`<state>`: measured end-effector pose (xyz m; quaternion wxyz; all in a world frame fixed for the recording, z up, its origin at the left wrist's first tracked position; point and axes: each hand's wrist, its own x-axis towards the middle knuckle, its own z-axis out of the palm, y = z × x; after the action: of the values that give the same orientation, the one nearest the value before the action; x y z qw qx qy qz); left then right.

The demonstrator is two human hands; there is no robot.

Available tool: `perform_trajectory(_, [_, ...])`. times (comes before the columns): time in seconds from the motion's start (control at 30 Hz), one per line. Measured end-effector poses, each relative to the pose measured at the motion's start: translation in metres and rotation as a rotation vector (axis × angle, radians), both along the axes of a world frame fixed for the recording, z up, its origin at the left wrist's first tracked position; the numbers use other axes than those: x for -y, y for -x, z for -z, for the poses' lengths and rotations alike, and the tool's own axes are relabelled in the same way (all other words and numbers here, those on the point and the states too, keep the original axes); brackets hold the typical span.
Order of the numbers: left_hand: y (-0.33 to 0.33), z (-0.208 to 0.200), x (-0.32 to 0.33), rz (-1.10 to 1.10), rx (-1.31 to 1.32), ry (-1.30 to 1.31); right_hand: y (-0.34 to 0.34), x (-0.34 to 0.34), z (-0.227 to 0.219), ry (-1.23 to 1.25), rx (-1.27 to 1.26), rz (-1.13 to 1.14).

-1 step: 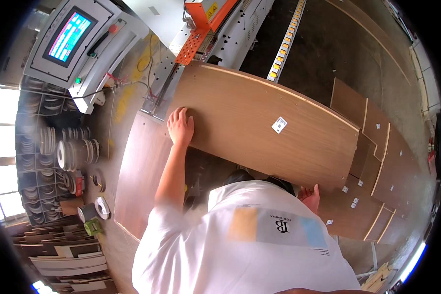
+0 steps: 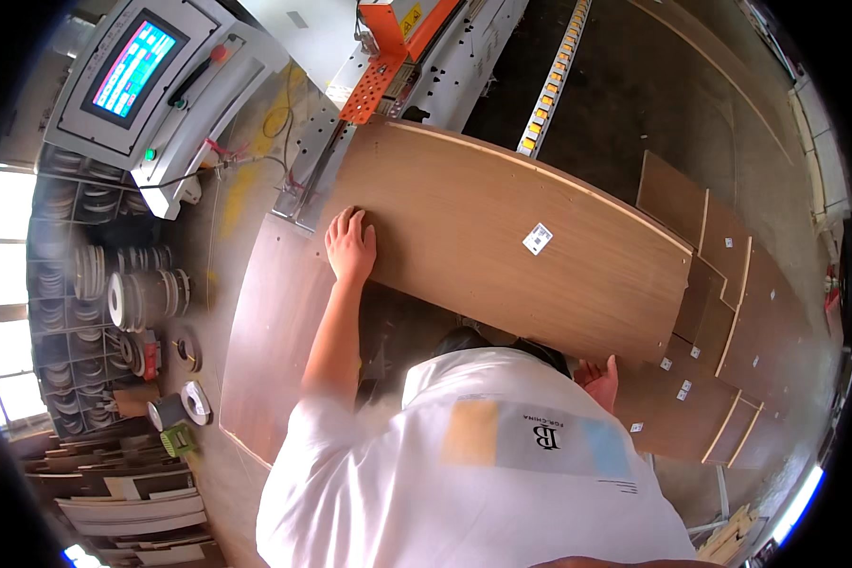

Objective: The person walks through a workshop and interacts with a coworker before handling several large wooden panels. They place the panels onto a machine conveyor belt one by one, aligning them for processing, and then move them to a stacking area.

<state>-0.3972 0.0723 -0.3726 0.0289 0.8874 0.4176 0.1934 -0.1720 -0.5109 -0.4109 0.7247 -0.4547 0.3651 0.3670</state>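
Neither of my hands shows in the head view. Right in front of me a person in a white T-shirt [image 2: 464,473] bends forward, seen from behind and above. Their left hand [image 2: 350,244] lies flat on the near left corner of a large brown wooden panel [image 2: 502,237]. Their right hand [image 2: 598,379] is at the panel's near edge further right, fingers spread. The panel lies flat against a machine and carries a small white label [image 2: 537,238].
A control console with a bright screen [image 2: 133,71] stands at the upper left, beside an orange machine part [image 2: 393,57]. Rolls of edge tape [image 2: 114,293] fill shelves on the left. Several smaller panels [image 2: 719,312] are stacked on the right. A second wooden board [image 2: 265,341] lies under the person's arm.
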Motion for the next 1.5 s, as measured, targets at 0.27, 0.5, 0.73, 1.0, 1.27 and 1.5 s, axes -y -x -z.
perform_trajectory(0.27, [0.012,0.004,-0.005,-0.020,0.117,0.036,-0.032,0.023,-0.033,0.202,0.257,0.144])
perform_trajectory(0.5, [0.038,0.017,-0.022,-0.060,0.122,0.054,-0.033,0.033,-0.031,0.251,0.282,-0.207])
perform_trajectory(0.73, [0.090,0.010,-0.150,-0.407,0.629,0.391,-0.005,-0.017,-0.068,0.269,0.183,-0.206])
perform_trajectory(1.0, [0.116,0.001,-0.329,-0.491,0.532,0.192,-0.029,0.011,-0.024,0.320,0.218,-0.183])
perform_trajectory(1.27, [0.175,-0.040,-0.313,-0.305,0.865,-0.035,-0.023,0.024,-0.031,0.205,0.557,-0.490])
perform_trajectory(1.5, [0.253,-0.192,-0.189,-0.076,0.592,0.496,-0.035,0.013,-0.025,0.203,0.280,-0.287])
